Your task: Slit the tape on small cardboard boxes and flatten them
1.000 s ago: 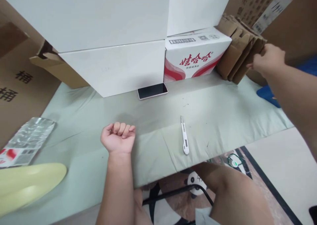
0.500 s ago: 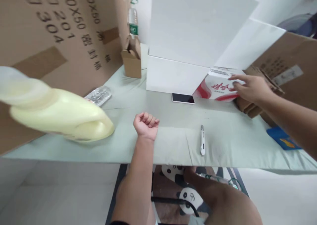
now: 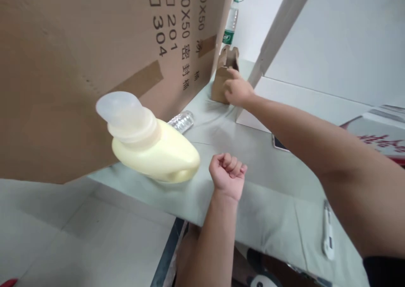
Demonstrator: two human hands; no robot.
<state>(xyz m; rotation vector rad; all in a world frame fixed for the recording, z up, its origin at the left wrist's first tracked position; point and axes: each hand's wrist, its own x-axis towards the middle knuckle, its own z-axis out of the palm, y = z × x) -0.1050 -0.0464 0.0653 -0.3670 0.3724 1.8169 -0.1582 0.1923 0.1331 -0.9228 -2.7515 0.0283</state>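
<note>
My left hand (image 3: 229,175) rests palm up on the pale green cloth in a closed fist, with nothing showing in it. To its left stands a bottle of pale yellow liquid (image 3: 155,152) with a large translucent cap. My right hand (image 3: 238,89) is stretched across to a small brown cardboard box (image 3: 220,84) with an open top. Its index finger points out at the box's upper edge and the other fingers are loosely bent; whether it touches the box I cannot tell. A clear bottle with a green label (image 3: 230,25) rises behind that box.
A large printed cardboard box (image 3: 95,68) stands on the left. White boxes (image 3: 332,97) fill the back right. A phone (image 3: 280,143) lies partly behind my right arm. A white utility knife (image 3: 328,232) is near the front edge. Crinkled clear packaging (image 3: 182,122) lies behind the yellow bottle.
My right hand has moved from the red-and-white box on the right to the small cardboard box. The view has turned left. My left hand stays in a fist.
</note>
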